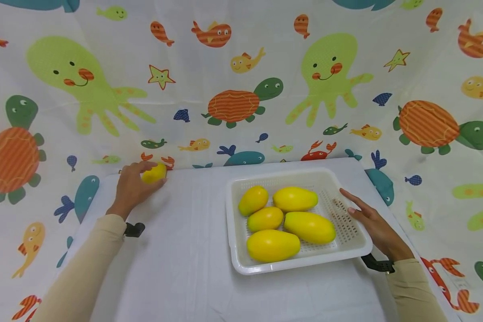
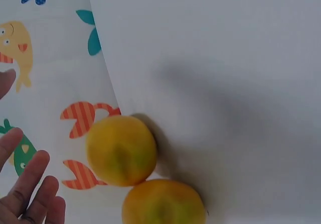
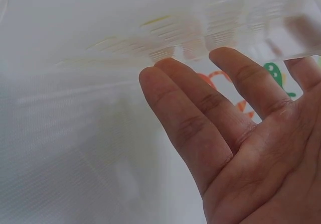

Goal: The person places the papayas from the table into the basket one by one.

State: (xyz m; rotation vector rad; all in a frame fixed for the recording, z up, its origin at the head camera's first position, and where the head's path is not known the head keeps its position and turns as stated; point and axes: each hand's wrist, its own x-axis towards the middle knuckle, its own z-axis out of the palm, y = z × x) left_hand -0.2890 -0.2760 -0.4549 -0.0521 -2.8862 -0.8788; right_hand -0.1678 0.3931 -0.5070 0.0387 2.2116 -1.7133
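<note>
Left hand (image 1: 133, 188) arches at the table's far left edge, fingers parted and well spread, above one yellow fruit (image 1: 154, 173); the left-wrist view shows a gap between the fingertips and that fruit, so it has no hold on it. A second yellow fruit (image 2: 163, 205) touches the first on the white cloth (image 1: 181, 232). Right hand (image 1: 376, 223) lies at the right side of a white perforated basket (image 1: 306, 263), its fingers mostly straight, fingertips up against the plastic. Five more yellow fruits (image 1: 273, 246) sit in the basket, mostly toward its left and near sides. Beyond hangs a sea-animal sheet (image 1: 209, 67).
</note>
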